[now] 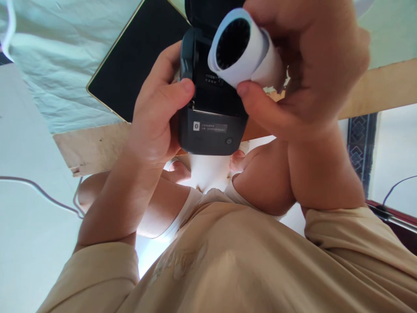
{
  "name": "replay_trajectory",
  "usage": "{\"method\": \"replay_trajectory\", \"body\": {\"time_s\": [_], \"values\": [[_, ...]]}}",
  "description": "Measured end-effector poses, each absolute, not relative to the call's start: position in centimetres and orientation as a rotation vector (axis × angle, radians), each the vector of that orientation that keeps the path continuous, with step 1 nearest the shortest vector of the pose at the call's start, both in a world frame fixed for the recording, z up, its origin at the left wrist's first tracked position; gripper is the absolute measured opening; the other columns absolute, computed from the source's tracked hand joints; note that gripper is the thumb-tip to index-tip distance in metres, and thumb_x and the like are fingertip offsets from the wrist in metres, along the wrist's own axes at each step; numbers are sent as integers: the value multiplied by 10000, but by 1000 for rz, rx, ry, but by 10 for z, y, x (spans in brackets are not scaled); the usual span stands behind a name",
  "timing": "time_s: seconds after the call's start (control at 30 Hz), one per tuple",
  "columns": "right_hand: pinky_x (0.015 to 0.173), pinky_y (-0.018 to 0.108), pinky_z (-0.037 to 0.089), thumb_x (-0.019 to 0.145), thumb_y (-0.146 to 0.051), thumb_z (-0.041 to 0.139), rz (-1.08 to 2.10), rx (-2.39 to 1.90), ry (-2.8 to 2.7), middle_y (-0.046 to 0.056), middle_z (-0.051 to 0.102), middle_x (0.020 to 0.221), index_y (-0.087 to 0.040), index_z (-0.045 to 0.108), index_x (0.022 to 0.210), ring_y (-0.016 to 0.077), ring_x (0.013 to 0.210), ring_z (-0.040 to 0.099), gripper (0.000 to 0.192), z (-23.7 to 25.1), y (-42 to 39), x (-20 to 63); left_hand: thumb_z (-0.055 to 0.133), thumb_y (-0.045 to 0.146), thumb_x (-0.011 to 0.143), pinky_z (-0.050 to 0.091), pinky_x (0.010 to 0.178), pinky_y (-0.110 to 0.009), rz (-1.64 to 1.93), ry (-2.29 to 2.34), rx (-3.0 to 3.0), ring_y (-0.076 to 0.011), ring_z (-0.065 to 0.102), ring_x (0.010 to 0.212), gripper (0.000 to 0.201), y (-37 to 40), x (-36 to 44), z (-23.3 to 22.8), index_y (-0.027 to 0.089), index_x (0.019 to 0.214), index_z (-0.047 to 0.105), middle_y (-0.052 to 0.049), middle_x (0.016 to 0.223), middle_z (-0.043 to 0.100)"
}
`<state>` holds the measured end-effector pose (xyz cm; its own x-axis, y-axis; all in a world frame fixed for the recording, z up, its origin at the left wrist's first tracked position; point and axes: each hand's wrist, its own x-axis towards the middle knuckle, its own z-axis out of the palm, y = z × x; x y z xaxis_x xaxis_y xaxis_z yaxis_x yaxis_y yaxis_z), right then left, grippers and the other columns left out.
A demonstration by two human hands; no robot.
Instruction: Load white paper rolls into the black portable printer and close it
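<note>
A black portable thermal printer (211, 134) is held up in the middle of the view, its lid raised and its paper bay exposed. My left hand (156, 100) is closed around its left side, the thumb on the bay's edge. Between the thumb and fingers of my right hand (306, 65) is a white paper roll (257, 61) with a dark, ridged core. The roll is tilted over the right part of the bay; whether it touches the printer I cannot tell. A small label and a power button show on the printer's front.
Behind my left hand a black tablet-like slab (143, 48) lies on a pale green cloth (61, 74) over a wooden table (94, 145). A grey cable (39, 189) runs at the left. My legs are below the table's edge.
</note>
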<state>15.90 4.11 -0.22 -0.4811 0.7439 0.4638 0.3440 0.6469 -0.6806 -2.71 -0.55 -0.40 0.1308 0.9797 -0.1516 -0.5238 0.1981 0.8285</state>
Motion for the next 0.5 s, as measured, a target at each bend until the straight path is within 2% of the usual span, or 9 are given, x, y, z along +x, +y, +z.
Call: {"method": "replay_trajectory", "body": {"time_s": [0.07,0.13,0.17,0.27,0.5], "values": [[952,95,491,759,-315,563,471,-571,-2229,-78,588,1159,-163,529,1182,11,1070,577,451,3,41,157,509,198,801,587,733,-306,1251,804,710,-206,655,1011,290,-5,-27,-6,128,1082,500,-62,1036,650],[1022,127,465,812,-310,480,357,-759,-2343,-92,560,1233,-193,477,1224,21,1143,558,428,6,39,156,517,213,793,590,716,-300,1284,793,709,-217,654,1026,292,-5,-26,-10,131,1073,507,-66,1039,653],[969,125,484,832,-365,442,307,-714,-2371,-104,578,1202,-226,487,1224,19,1087,583,419,8,38,155,527,212,782,589,709,-294,1289,786,711,-224,649,1043,300,-5,-27,-11,131,1070,512,-70,1045,653],[936,138,498,851,-403,409,342,-854,-2407,-119,582,1188,-288,485,1233,23,1078,584,406,10,34,154,544,213,774,585,723,-286,1282,779,733,-233,629,1089,311,-5,-28,-12,126,1072,521,-73,1064,647],[904,124,493,845,-363,463,333,-824,-2407,-82,597,1160,-255,518,1230,4,1048,586,404,7,34,152,538,215,783,580,729,-276,1267,791,741,-204,648,1013,322,-4,-30,-13,116,1089,518,-69,1026,649]]}}
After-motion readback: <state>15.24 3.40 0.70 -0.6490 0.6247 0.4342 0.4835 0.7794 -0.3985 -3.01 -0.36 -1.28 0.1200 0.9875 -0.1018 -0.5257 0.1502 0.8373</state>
